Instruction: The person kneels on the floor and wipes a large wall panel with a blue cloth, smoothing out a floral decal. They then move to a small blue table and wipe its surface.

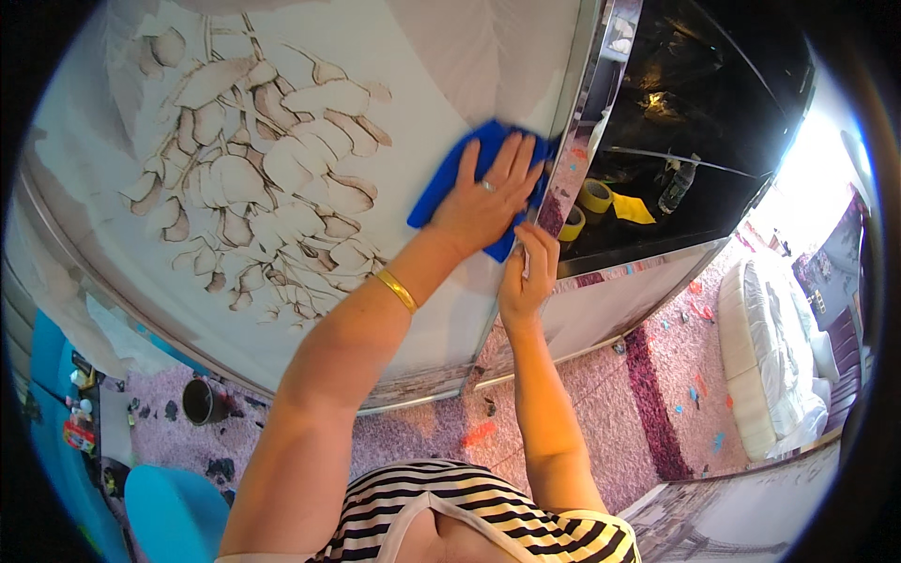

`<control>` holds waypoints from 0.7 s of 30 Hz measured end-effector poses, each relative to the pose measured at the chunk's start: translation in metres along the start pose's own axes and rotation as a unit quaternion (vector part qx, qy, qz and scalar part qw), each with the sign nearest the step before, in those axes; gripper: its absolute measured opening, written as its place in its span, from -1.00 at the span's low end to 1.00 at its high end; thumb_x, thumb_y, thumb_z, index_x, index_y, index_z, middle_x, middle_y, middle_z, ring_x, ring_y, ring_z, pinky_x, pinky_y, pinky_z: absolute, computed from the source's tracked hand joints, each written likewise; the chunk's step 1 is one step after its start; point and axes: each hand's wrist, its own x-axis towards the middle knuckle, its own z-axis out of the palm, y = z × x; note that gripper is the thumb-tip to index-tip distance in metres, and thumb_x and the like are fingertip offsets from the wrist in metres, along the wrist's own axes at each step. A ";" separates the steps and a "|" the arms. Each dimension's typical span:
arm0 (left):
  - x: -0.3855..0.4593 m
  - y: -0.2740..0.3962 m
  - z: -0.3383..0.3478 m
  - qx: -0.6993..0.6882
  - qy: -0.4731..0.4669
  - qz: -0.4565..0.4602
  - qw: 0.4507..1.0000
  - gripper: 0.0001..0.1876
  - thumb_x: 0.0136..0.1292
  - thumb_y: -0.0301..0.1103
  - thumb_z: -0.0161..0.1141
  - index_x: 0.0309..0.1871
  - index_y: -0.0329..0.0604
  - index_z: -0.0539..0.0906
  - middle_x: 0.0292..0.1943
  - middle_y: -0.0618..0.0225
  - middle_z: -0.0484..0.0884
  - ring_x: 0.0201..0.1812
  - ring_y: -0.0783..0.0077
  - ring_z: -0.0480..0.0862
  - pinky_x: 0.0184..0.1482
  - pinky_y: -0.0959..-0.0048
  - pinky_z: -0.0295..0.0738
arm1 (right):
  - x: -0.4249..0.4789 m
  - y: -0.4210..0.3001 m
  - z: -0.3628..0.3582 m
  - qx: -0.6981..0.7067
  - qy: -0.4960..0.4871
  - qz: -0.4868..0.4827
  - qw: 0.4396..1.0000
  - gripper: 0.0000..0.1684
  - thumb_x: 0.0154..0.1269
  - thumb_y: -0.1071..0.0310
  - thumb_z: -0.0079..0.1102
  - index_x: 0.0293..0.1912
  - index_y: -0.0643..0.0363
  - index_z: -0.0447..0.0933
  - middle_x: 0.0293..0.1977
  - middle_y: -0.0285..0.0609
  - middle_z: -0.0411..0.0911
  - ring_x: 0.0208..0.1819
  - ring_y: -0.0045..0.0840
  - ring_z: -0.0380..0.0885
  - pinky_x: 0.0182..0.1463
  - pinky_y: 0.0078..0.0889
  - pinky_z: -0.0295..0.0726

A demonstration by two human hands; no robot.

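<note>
My left hand (489, 193) lies flat with spread fingers on a blue cloth (440, 190), pressing it to a large pale panel (436, 317) printed with brown-outlined flowers. A ring and a gold bangle are on that hand and forearm. The cloth reaches the panel's right side, close to a mirrored metal trim strip (581, 134). Just below the cloth, my right hand (529, 271) curls its fingers around the panel's edge beside the trim. Part of the cloth is hidden under my left hand.
On a glossy black surface (704, 84) are a yellow tape roll (597, 195), another tape roll (574, 224), a yellow piece (633, 209) and a plastic bottle (679, 184). Scraps litter the carpet (598, 422). A bin (204, 402), a blue chair (172, 514) and a bed (781, 366) stand around.
</note>
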 end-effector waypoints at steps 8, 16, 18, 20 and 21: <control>-0.115 0.009 0.009 0.008 -0.082 0.138 0.987 -0.44 0.25 -0.08 0.15 0.32 0.02 0.47 0.45 0.24 0.28 0.48 0.24 0.17 0.40 -0.10 0.06 | -0.007 -0.026 -0.033 -0.002 -0.108 -0.042 0.993 -0.61 -0.01 0.71 0.05 -0.14 0.26 0.59 -0.23 -0.05 0.57 -0.24 -0.18 0.54 -0.17 -0.27 0.56; -0.099 -0.069 -0.047 0.003 -0.062 0.015 0.998 -0.40 0.27 0.03 0.18 0.38 0.19 0.41 0.49 0.25 0.20 0.50 0.25 0.13 0.42 -0.15 0.00 | -0.006 -0.078 0.013 0.081 -0.118 -0.015 0.990 -0.62 0.25 0.68 0.03 0.06 0.32 0.55 0.00 0.05 0.55 -0.05 -0.24 0.61 -0.08 -0.44 0.61; -0.084 -0.088 -0.064 0.011 -0.027 -0.048 0.998 -0.37 0.25 -0.02 0.22 0.39 0.16 0.40 0.48 0.23 0.21 0.50 0.24 0.15 0.41 -0.15 -0.02 | -0.004 -0.098 0.045 0.129 -0.103 0.031 0.986 -0.57 0.32 0.62 0.01 0.18 0.33 0.46 0.13 0.08 0.47 0.08 -0.20 0.55 0.06 -0.40 0.57; -0.073 -0.097 -0.082 -0.035 -0.014 -0.114 0.993 -0.39 0.28 -0.16 0.18 0.41 0.01 0.37 0.48 0.18 0.22 0.51 0.18 0.15 0.43 -0.13 -0.01 | 0.001 -0.111 0.071 0.145 -0.097 0.051 0.983 -0.51 0.37 0.55 0.00 0.28 0.34 0.38 0.25 0.11 0.38 0.21 -0.13 0.46 0.20 -0.34 0.49; -0.072 -0.105 -0.089 -0.082 -0.011 -0.128 0.988 -0.39 0.28 -0.20 0.16 0.41 -0.03 0.36 0.49 0.16 0.21 0.51 0.15 0.15 0.44 -0.11 0.00 | 0.009 -0.120 0.085 0.145 -0.094 0.045 0.984 -0.49 0.38 0.53 0.01 0.31 0.34 0.34 0.29 0.13 0.33 0.27 -0.09 0.40 0.28 -0.29 0.42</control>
